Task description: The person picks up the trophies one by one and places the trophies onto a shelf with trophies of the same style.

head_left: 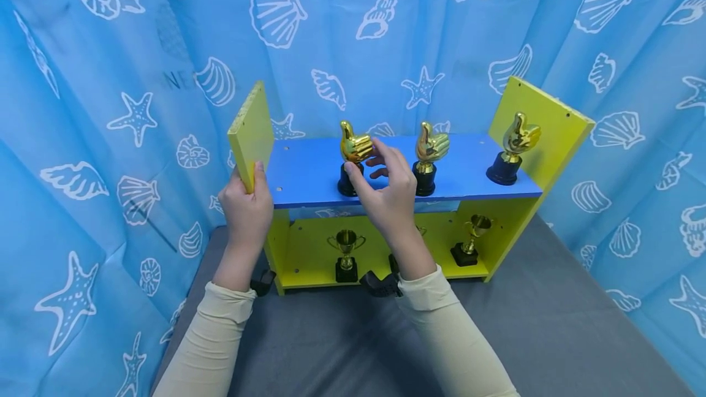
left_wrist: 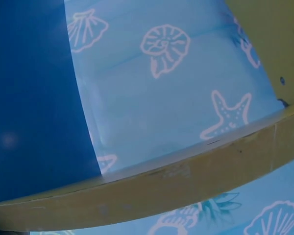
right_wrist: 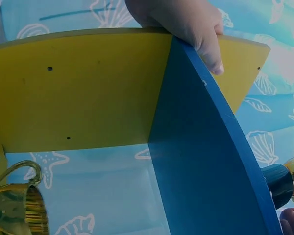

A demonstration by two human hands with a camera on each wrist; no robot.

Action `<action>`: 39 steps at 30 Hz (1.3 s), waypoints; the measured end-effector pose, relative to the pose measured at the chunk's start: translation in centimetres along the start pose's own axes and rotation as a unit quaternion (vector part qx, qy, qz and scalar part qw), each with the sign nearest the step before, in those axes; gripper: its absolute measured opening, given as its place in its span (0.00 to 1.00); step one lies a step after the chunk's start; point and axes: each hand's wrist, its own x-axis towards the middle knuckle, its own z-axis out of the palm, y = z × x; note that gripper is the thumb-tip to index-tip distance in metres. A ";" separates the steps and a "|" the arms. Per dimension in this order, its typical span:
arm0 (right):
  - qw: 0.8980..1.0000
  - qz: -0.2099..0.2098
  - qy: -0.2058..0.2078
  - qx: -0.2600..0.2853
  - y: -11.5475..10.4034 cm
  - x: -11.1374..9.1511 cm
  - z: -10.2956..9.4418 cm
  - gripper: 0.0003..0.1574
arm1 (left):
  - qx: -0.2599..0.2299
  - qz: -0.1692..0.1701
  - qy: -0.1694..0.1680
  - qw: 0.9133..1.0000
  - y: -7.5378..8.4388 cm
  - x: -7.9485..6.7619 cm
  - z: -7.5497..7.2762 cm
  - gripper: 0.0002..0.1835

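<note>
My left hand [head_left: 247, 207] grips the front edge of the yellow side panel [head_left: 252, 133], thumb on its inner face. The same hand [right_wrist: 186, 24] shows at the top of the right wrist view, by the blue shelf board [right_wrist: 206, 137]. On that board, a gold thumbs-up trophy [head_left: 353, 143] with a black base stands upright at the left. My right hand [head_left: 388, 192] is at this trophy, its thumb overlapping the stem and its other fingers slightly bent beside the gold fist. Two more thumbs-up trophies stand along the board, one in the middle [head_left: 427, 149] and one at the right [head_left: 515, 143].
Below, the yellow bottom shelf [head_left: 317, 234] carries gold cup trophies, one at the left [head_left: 346, 250] and one at the right [head_left: 471, 238]; another is mostly hidden behind my right wrist. The unit stands on a grey surface [head_left: 529, 336]. A blue shell-print curtain [head_left: 353, 29] surrounds it.
</note>
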 end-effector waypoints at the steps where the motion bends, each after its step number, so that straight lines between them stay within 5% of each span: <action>1: 1.000 -0.002 0.002 0.002 0.0 -0.1 -0.1 0.33 | -0.001 0.000 0.002 1.000 0.0 0.0 0.0 0.19; 11: 1.000 -0.025 0.008 0.013 -0.3 -1.3 -1.1 0.29 | -0.001 0.001 -0.003 1.000 0.0 -0.1 0.0 0.19; 21: 0.994 -0.102 0.023 -0.015 -0.1 -3.0 -2.4 0.29 | -0.005 0.004 0.000 1.000 0.0 -0.1 0.2 0.19; 39: 0.995 -0.090 0.039 -0.029 0.0 -4.9 -6.7 0.25 | -0.002 -0.017 -0.004 1.000 0.2 -0.5 0.2 0.20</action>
